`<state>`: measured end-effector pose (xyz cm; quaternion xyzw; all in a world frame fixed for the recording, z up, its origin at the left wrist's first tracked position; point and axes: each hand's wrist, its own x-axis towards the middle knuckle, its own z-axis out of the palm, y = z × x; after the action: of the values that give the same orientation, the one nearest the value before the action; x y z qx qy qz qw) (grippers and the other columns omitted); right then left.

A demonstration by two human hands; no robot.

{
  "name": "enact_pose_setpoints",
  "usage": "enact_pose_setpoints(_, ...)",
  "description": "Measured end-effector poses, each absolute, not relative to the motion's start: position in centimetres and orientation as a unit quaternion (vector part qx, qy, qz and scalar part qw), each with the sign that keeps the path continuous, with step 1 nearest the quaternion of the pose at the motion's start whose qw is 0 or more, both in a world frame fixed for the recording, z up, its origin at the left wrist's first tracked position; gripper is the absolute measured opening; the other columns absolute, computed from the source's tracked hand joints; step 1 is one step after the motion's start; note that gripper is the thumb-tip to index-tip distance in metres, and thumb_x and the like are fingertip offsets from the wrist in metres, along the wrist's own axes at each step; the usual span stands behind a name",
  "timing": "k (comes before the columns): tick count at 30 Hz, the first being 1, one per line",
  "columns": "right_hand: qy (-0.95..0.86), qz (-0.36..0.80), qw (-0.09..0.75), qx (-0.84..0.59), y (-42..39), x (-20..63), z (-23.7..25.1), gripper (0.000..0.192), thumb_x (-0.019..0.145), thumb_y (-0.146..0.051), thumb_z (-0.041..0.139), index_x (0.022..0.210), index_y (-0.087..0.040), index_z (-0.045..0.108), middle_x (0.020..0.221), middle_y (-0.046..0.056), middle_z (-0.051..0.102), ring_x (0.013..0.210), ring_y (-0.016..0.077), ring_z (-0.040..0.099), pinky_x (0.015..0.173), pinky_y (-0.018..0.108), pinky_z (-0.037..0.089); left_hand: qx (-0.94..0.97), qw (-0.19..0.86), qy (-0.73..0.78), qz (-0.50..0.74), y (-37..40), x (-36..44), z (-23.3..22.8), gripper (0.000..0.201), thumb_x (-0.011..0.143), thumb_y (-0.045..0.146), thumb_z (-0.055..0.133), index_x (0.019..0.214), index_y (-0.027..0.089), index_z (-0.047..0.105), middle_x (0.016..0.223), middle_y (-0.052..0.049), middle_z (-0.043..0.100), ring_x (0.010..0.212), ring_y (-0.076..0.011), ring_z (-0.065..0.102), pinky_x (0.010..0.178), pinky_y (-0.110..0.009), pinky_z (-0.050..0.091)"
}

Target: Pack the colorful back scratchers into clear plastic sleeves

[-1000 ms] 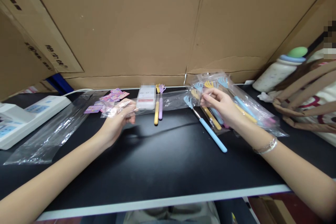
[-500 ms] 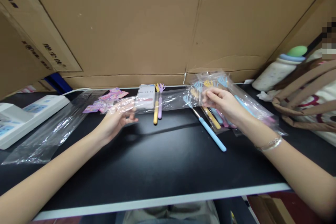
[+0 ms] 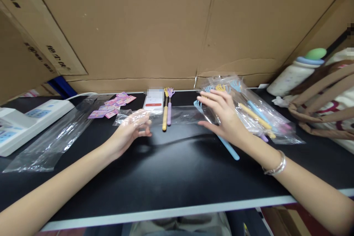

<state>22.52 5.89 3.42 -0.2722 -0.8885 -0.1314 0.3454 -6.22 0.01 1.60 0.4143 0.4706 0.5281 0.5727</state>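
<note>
A narrow clear plastic sleeve (image 3: 184,115) stretches across the table's middle. Its left end lies over the fingers of my left hand (image 3: 132,132), which are curled and hold it. My right hand (image 3: 224,114) is open, fingers extended, above the sleeve's right end and a blue back scratcher (image 3: 229,148), partly covering both. Between my hands lie a yellow back scratcher (image 3: 165,118) and a purple back scratcher (image 3: 169,112), side by side. Right of my right hand, several back scratchers in clear plastic bags (image 3: 256,112) lie in a heap.
Pink and purple cards (image 3: 112,106) lie left of a phone (image 3: 153,101) at the back. Another clear plastic bag (image 3: 59,134) is beside a white power strip (image 3: 41,121). A bottle (image 3: 291,75) and a brown-strapped bag (image 3: 306,121) stand right. Cardboard (image 3: 143,29) walls the back.
My right hand has let go of the sleeve's right end and opened its fingers. Several bagged back scratchers beneath it have shifted right. My left hand has moved slightly right and down.
</note>
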Motion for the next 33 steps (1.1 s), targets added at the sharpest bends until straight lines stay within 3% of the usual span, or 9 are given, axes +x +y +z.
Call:
enact_pose_setpoints(4, -0.911, -0.136, 0.293, -0.255, 5.0, 21.7, 2.7, 0.060, 0.083, -0.022, 0.064, 0.137, -0.025, 0.037, 0.132, 0.009, 0.053, 0.126, 0.0289, 0.040, 0.110, 0.057, 0.024, 0.432, 0.590, 0.451, 0.512, -0.3, -6.0, 1.4, 0.037, 0.064, 0.037, 0.077, 0.084, 0.018, 0.053, 0.069, 0.005, 0.055, 0.054, -0.0075, 0.051, 0.057, -0.024, 0.053)
enact_pose_setpoints(13, -0.914, -0.124, 0.295, -0.251, 5.7, 22.0, 2.5, 0.044, 0.085, -0.015, 0.059, 0.127, -0.019, 0.047, 0.108, 0.010, 0.062, 0.102, 0.0258, 0.054, 0.092, 0.044, 0.044, 0.438, 0.590, 0.456, 0.502, -0.3, -5.8, 1.5, 0.036, 0.065, 0.039, 0.076, 0.080, 0.018, 0.051, 0.067, 0.006, 0.051, 0.051, -0.0062, 0.045, 0.053, -0.021, 0.049)
enact_pose_setpoints(19, -0.915, -0.043, 0.271, -0.295, 5.6, 22.1, 2.2, 0.032, 0.091, -0.019, 0.049, 0.123, -0.022, 0.053, 0.094, 0.006, 0.060, 0.078, 0.0185, 0.059, 0.068, 0.030, 0.047, 0.453, 0.582, 0.462, 0.492, -0.3, -5.6, 1.7, 0.040, 0.067, 0.041, 0.076, 0.071, 0.017, 0.045, 0.061, 0.008, 0.042, 0.045, -0.0021, 0.022, 0.039, -0.013, 0.022)
enact_pose_setpoints(28, -0.921, -0.013, 0.283, -0.267, 6.2, 22.5, 2.2, 0.030, 0.096, -0.024, 0.043, 0.121, -0.023, 0.059, 0.084, 0.004, 0.064, 0.076, 0.0170, 0.056, 0.069, 0.029, 0.045, 0.457, 0.545, 0.495, 0.499, -0.1, -5.8, 1.7, 0.037, 0.061, 0.039, 0.077, 0.075, 0.017, 0.051, 0.060, 0.007, 0.045, 0.045, -0.0032, 0.024, 0.041, -0.016, 0.019)
enact_pose_setpoints(33, -0.923, -0.034, 0.287, -0.254, 6.2, 22.5, 2.2, 0.031, 0.097, -0.024, 0.042, 0.121, -0.024, 0.060, 0.089, 0.004, 0.068, 0.076, 0.0164, 0.056, 0.069, 0.029, 0.044, 0.455, 0.527, 0.512, 0.503, 0.2, -6.1, 1.1, 0.034, 0.060, 0.037, 0.076, 0.075, 0.017, 0.053, 0.060, 0.006, 0.047, 0.044, -0.0031, 0.026, 0.041, -0.016, 0.019)
